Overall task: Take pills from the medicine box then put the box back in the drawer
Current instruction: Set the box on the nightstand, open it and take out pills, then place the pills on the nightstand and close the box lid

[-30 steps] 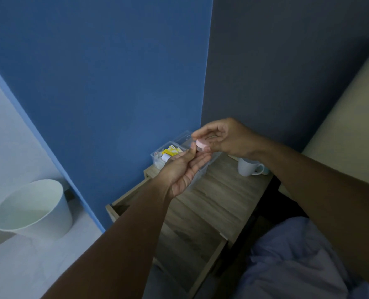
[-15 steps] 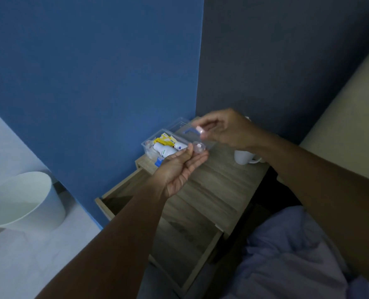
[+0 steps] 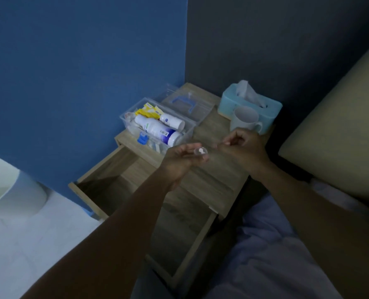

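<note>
The clear medicine box (image 3: pixel 191 128) stands open at the back left of the wooden nightstand (image 3: pixel 220 182), with white bottles and yellow packets inside. Its clear lid with a blue handle (image 3: pixel 186 104) lies just behind it. My left hand (image 3: pixel 180 161) holds a small clear pill pot (image 3: pixel 201 152), open, with white pills showing in it. My right hand (image 3: pixel 243 145) is a short way to the right, fingers pinched together; the pink cap it held is hidden inside them. The drawer (image 3: pixel 86 197) below is pulled out and looks bare.
A white mug (image 3: pixel 244 119) and a teal tissue box (image 3: pixel 270 108) sit at the back right of the nightstand. A white bin (image 3: pixel 17 190) stands on the floor at the left. Bedding (image 3: pixel 270 251) and a beige headboard (image 3: pixel 341 137) lie at the right.
My right hand took the pink cap off the pot and drew away to the right. Both hands dropped lower, and the view tilted down.
</note>
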{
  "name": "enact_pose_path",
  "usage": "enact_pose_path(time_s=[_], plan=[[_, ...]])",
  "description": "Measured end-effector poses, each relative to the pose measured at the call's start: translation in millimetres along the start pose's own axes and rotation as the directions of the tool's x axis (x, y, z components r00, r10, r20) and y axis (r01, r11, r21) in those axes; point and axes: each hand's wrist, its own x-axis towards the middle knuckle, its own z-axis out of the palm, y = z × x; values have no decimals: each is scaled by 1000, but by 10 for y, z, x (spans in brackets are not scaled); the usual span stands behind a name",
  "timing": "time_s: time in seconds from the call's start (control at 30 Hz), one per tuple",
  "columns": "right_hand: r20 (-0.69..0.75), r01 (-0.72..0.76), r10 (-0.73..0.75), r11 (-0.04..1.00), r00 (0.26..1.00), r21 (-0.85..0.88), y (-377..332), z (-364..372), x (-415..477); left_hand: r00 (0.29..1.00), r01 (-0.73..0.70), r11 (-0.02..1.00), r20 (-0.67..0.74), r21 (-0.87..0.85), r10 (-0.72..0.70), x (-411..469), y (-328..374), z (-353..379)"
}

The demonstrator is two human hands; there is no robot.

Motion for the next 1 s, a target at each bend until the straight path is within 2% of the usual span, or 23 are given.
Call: enact_pose_path(time_s=[0.07, 0.13, 0.17, 0.23, 0.3, 0.5, 0.63, 0.73, 0.87, 1.0], plan=[[19, -61, 60, 998, 998, 10, 252, 72, -69, 997, -26, 984, -64, 174, 37, 97, -103, -27], [22, -101, 100, 995, 995, 17, 460, 142, -114, 994, -84, 929, -36, 361, 104, 165, -199, -52], [10, -125, 125, 992, 992, 2, 564, 176, -124, 989, -130, 864, -4, 486, 151, 209, -256, -66], [-12, -179, 178, 983, 984, -45, 733, 220, -156, 970, -222, 667, 94, 711, 223, 294, -354, -82], [-26, -198, 196, 976, 980, -91, 893, 263, -200, 959, -259, 507, 157, 822, 235, 382, -437, -79], [-87, -79, 64, 980, 994, -185, 1209, 354, -348, 957, -255, 474, 151, 843, 247, 590, -718, -31], [-102, -6, -22, 965, 994, -262, 1280, 374, -430, 945, -234, 433, 101, 871, 310, 621, -834, -6], [-127, -29, 3, 979, 992, -201, 1292, 373, -451, 947, -254, 375, 150, 891, 285, 602, -835, -39], [-179, -102, 82, 989, 980, -103, 1260, 387, -461, 957, -271, 391, 202, 880, 209, 494, -762, -189], [-246, -148, 151, 988, 957, 31, 1211, 392, -435, 952, -282, 201, 248, 938, 180, 284, -797, -395]])
